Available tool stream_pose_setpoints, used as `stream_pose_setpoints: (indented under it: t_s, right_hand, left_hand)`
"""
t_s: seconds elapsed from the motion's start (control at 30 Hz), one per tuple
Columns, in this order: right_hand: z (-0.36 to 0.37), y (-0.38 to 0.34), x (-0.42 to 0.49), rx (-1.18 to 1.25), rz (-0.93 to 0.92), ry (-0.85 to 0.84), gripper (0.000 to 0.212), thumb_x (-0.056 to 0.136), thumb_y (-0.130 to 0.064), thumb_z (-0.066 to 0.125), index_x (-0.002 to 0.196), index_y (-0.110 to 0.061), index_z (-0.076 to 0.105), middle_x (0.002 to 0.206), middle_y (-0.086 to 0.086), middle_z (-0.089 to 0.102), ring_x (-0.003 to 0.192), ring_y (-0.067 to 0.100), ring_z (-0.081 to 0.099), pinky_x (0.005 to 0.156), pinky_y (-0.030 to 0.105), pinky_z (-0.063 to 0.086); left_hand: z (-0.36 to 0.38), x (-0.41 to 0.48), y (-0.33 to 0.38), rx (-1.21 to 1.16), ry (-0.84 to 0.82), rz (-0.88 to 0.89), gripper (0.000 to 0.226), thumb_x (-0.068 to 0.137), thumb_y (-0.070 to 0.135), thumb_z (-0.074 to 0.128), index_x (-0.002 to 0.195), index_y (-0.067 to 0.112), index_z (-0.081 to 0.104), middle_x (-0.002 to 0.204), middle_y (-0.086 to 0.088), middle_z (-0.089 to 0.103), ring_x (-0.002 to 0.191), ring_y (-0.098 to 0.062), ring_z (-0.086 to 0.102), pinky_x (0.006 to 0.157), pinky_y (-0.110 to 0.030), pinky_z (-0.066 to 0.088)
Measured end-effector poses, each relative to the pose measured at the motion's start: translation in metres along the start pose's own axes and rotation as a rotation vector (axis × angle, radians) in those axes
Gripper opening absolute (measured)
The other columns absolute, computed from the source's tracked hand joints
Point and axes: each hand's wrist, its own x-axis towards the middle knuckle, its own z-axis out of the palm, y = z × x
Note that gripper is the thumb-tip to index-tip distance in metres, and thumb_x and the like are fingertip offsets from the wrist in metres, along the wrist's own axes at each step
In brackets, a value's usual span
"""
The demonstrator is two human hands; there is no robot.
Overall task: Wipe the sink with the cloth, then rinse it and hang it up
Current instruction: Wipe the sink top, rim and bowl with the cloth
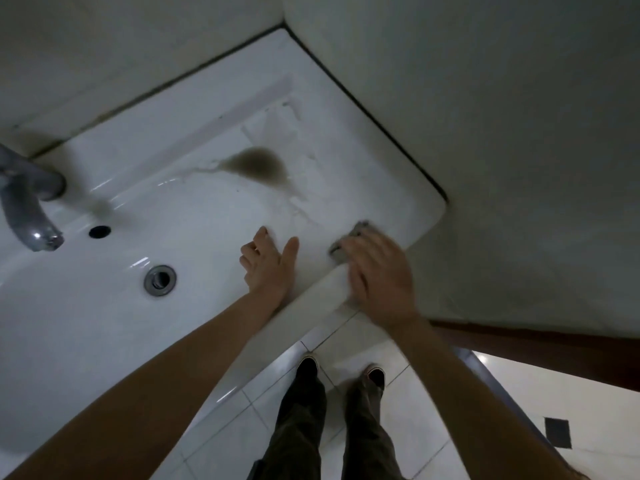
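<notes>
A white ceramic sink (114, 327) fills the left and middle of the head view, set into a wall corner. A brown puddle (258, 164) with thin runs lies on its flat right-hand shelf. My right hand (375, 275) presses flat on a small grey cloth (353, 235) at the sink's front right rim; only the cloth's far edge shows past my fingers. My left hand (268, 265) rests on the inner slope of the basin beside it, fingers apart and holding nothing.
A grey metal tap (27, 209) juts out at the far left above an overflow hole (99, 231) and the drain (160, 279). Walls close in behind and to the right. Below are white floor tiles, my two feet and a dark wooden door frame (540, 351).
</notes>
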Motion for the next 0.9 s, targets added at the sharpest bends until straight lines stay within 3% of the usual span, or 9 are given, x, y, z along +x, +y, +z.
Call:
stream_pose_setpoints:
  t_s: [0.13,0.27,0.37,0.43,0.57,0.63,0.73,0.8,0.9]
  right_hand:
    - [-0.030,0.056,0.020,-0.023,0.067,0.027,0.035,0.096,-0.017,0.043,0.122,-0.004,0.062,0.123,0.012,0.065,0.125,0.027,0.050,0.110,0.038,0.035]
    - [-0.035,0.056,0.026,0.033,0.101,-0.014,0.039,0.091,-0.032,0.056,0.119,-0.006,0.064,0.122,0.009,0.065,0.122,0.021,0.050,0.112,0.022,0.026]
    - [-0.030,0.050,0.033,0.039,0.109,0.072,0.018,0.092,-0.014,0.058,0.103,-0.006,0.069,0.106,0.010,0.071,0.108,0.021,0.057,0.108,0.023,0.033]
    - [-0.027,0.045,0.035,0.059,0.151,0.123,0.016,0.091,-0.004,0.059,0.101,-0.005,0.070,0.102,0.010,0.072,0.104,0.017,0.057,0.104,0.025,0.037]
    - [-0.037,0.035,0.051,0.409,0.370,0.163,0.019,0.098,-0.010,0.050,0.109,-0.010,0.065,0.105,0.000,0.066,0.096,-0.011,0.056,0.095,0.006,0.038]
    - [-0.042,0.029,0.072,0.544,0.413,0.157,0.019,0.100,-0.009,0.047,0.108,-0.015,0.063,0.105,-0.005,0.064,0.097,-0.015,0.055,0.091,0.005,0.039]
    - [-0.037,0.019,0.117,0.606,0.387,0.227,0.020,0.100,-0.010,0.047,0.107,-0.013,0.065,0.102,-0.012,0.065,0.096,-0.014,0.057,0.088,0.005,0.039]
    - [-0.020,0.018,0.150,0.526,0.329,0.258,0.023,0.100,-0.014,0.048,0.114,-0.007,0.065,0.113,-0.007,0.066,0.106,-0.008,0.055,0.095,0.005,0.037]
    - [0.021,0.027,0.184,0.174,0.073,-0.052,0.048,0.100,-0.033,0.038,0.138,-0.007,0.050,0.144,0.007,0.050,0.137,0.017,0.040,0.116,0.026,0.027]
  left_hand:
    - [0.001,0.000,-0.003,0.025,-0.009,0.027,0.070,0.095,0.050,0.048,0.150,0.017,0.021,0.147,-0.016,0.025,0.134,-0.035,0.026,0.108,-0.053,0.030]
    - [0.002,-0.001,-0.004,0.038,-0.005,0.037,0.071,0.095,0.051,0.047,0.150,0.015,0.020,0.147,-0.016,0.026,0.134,-0.035,0.027,0.108,-0.053,0.030]
    - [0.001,-0.002,-0.003,0.054,-0.001,0.039,0.071,0.095,0.051,0.045,0.151,0.015,0.019,0.147,-0.016,0.025,0.134,-0.035,0.027,0.109,-0.052,0.029]
    - [0.001,-0.002,-0.002,0.057,-0.004,0.031,0.072,0.095,0.052,0.045,0.151,0.016,0.018,0.147,-0.015,0.025,0.135,-0.034,0.026,0.109,-0.052,0.029]
    - [0.000,-0.004,-0.001,0.043,0.003,0.030,0.071,0.095,0.051,0.047,0.151,0.017,0.020,0.144,-0.014,0.029,0.133,-0.033,0.028,0.108,-0.051,0.030]
    - [-0.001,-0.005,-0.001,0.042,0.006,0.025,0.070,0.095,0.051,0.047,0.150,0.018,0.021,0.142,-0.014,0.030,0.132,-0.032,0.029,0.107,-0.050,0.031]
    - [0.000,-0.004,-0.002,0.042,0.009,0.020,0.070,0.094,0.053,0.047,0.151,0.021,0.021,0.142,-0.011,0.031,0.132,-0.030,0.029,0.106,-0.049,0.032]
    - [0.000,-0.003,-0.004,0.043,0.012,0.014,0.071,0.094,0.055,0.047,0.151,0.022,0.020,0.143,-0.009,0.031,0.134,-0.029,0.029,0.108,-0.048,0.033]
    - [0.003,-0.002,-0.005,0.078,0.024,0.011,0.073,0.094,0.056,0.044,0.153,0.022,0.017,0.145,-0.006,0.028,0.136,-0.025,0.027,0.111,-0.045,0.032]
